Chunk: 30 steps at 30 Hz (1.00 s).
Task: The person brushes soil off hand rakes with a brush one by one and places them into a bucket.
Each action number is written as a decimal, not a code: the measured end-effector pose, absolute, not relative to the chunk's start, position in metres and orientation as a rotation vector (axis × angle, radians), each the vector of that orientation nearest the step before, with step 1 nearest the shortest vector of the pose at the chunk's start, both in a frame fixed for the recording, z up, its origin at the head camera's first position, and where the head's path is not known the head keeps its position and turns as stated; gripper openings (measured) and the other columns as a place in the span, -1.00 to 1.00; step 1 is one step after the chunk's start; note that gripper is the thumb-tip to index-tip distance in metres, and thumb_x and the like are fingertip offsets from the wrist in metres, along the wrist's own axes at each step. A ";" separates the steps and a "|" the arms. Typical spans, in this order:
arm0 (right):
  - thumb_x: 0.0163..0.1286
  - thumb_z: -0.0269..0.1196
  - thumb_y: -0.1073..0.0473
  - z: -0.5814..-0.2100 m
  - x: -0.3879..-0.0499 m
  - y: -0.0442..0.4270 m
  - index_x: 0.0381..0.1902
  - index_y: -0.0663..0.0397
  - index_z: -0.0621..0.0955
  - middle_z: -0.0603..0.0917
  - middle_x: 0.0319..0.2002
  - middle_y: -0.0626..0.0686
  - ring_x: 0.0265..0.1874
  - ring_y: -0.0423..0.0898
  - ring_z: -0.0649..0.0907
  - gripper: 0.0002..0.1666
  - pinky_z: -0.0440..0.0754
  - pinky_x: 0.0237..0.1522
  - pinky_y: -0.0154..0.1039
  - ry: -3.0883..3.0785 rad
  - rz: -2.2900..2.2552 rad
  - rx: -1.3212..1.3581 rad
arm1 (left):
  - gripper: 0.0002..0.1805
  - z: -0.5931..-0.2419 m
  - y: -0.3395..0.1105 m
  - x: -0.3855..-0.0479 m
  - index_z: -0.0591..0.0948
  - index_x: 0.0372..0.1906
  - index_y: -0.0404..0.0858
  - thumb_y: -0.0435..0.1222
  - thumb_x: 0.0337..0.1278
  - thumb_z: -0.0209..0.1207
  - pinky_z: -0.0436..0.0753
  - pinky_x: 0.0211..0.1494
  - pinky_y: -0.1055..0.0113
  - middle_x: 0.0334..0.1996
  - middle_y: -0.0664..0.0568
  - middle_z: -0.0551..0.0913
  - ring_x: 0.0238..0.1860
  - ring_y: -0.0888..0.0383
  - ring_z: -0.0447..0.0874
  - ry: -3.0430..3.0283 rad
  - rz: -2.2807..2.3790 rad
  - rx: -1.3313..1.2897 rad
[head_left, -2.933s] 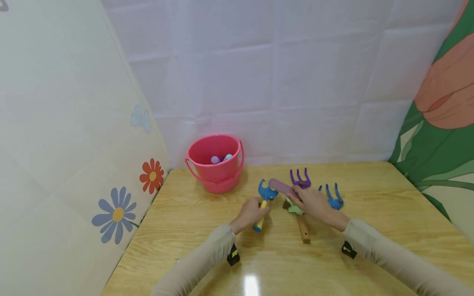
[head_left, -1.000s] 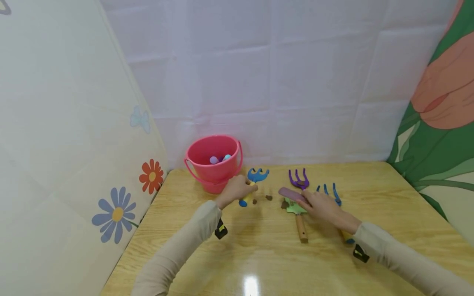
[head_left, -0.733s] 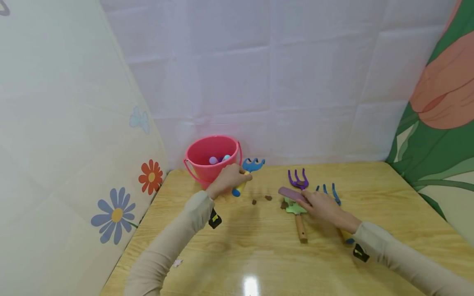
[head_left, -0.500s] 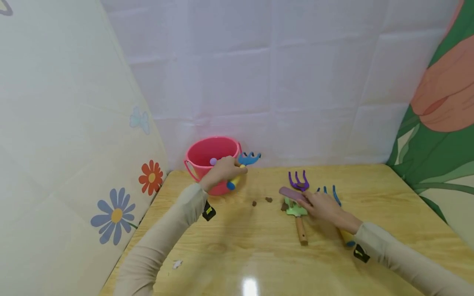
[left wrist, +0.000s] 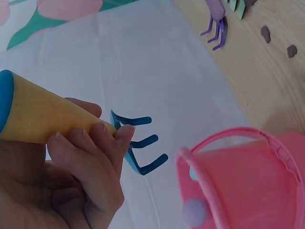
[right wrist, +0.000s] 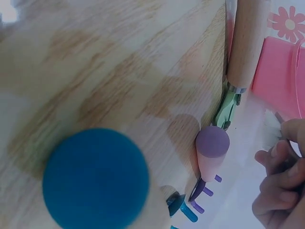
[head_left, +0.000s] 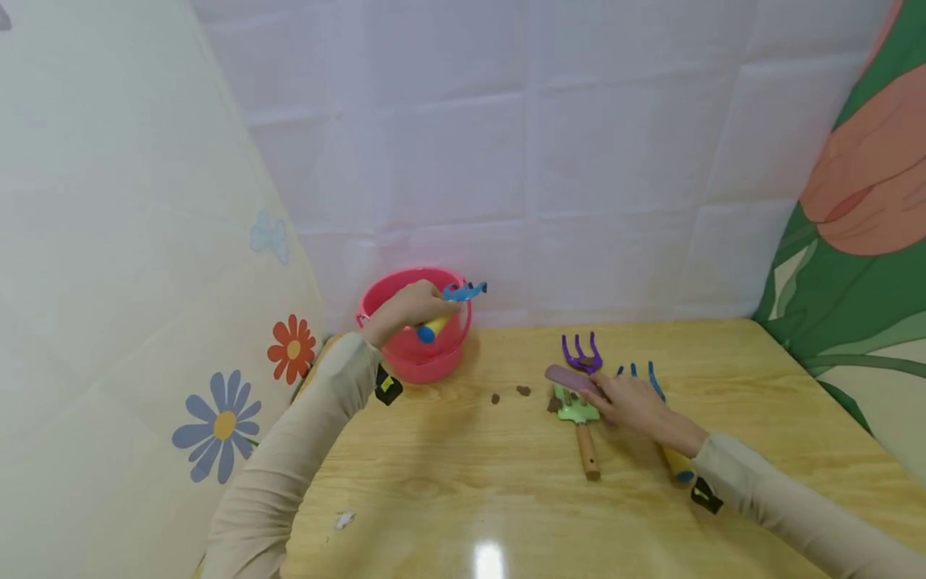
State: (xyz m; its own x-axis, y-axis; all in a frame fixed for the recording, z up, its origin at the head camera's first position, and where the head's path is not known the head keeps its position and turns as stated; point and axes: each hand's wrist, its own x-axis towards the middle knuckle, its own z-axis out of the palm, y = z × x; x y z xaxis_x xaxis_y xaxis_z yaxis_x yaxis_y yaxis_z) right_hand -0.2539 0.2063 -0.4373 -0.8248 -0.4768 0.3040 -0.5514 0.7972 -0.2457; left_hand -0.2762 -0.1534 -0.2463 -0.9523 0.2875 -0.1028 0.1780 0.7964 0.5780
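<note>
My left hand (head_left: 408,310) holds a blue hand rake by its yellow handle (left wrist: 52,109), over the pink bucket (head_left: 423,366). The rake's bent tines (head_left: 466,291) point right at the bucket's rim. My right hand (head_left: 633,410) grips a flat mauve brush (head_left: 570,378); pale bristles (right wrist: 271,129) show in the right wrist view. Under the brush lies a green garden fork (head_left: 579,412) with a wooden handle. Behind it is a purple hand rake (head_left: 583,362). Another blue rake with a yellow handle (head_left: 677,465) lies partly hidden beneath my right forearm.
Brown clumps (head_left: 523,391) lie on the wooden table (head_left: 448,482) between bucket and green fork. A white scrap (head_left: 344,519) is near the front left. The bucket contains round lilac (left wrist: 195,212) and teal ends. A white sheet (head_left: 615,161) hangs behind.
My left hand has lifted the blue rake away from the brush and carried it left and up to over the bucket. The right hand with the brush stays nearly still over the green fork.
</note>
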 end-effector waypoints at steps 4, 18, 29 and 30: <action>0.47 0.20 0.05 -0.436 -0.254 0.206 -0.14 0.33 0.60 0.32 -0.72 -0.14 -0.78 -0.29 0.27 -0.63 0.18 -0.73 -0.42 -2.776 0.459 0.781 | -0.53 -0.239 -0.166 -0.285 0.31 -0.73 -0.14 -0.10 0.19 0.19 0.30 -0.56 0.34 -0.79 0.14 0.25 -0.76 0.24 0.25 2.765 0.914 0.331; 0.44 0.23 0.06 -0.435 -0.255 0.209 -0.30 0.19 0.58 0.33 -0.72 -0.15 -0.78 -0.29 0.29 -0.72 0.20 -0.72 -0.42 -2.773 0.455 0.780 | -0.56 -0.244 -0.196 -0.306 0.34 -0.67 -0.11 -0.02 0.17 0.21 0.41 -0.46 0.34 -0.73 0.17 0.36 -0.67 0.26 0.35 2.841 0.950 0.134; 0.42 0.24 0.07 -0.437 -0.251 0.210 -0.40 0.09 0.52 0.30 -0.72 -0.17 -0.78 -0.30 0.25 -0.74 0.18 -0.71 -0.41 -2.748 0.459 0.793 | -0.56 -0.272 -0.215 -0.333 0.28 -0.65 -0.13 -0.16 0.11 0.29 0.32 -0.49 0.38 -0.72 0.17 0.19 -0.65 0.23 0.25 2.904 1.050 -0.042; 0.42 0.24 0.07 -0.437 -0.250 0.210 -0.40 0.09 0.53 0.30 -0.72 -0.17 -0.78 -0.30 0.25 -0.75 0.17 -0.71 -0.41 -2.748 0.458 0.792 | -0.60 -0.275 -0.216 -0.334 0.31 -0.61 -0.16 -0.17 0.12 0.28 0.34 -0.46 0.37 -0.70 0.16 0.20 -0.62 0.22 0.27 2.909 1.060 -0.047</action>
State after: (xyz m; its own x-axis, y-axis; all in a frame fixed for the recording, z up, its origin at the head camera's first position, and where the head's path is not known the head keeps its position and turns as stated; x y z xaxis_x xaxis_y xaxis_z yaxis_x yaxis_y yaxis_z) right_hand -0.2499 0.2095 -0.4373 -0.8226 -0.4730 0.3156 -0.5498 0.8033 -0.2292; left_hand -0.3344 -0.2160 -0.2751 -0.9985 -0.0128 -0.0526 -0.0436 0.7654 0.6421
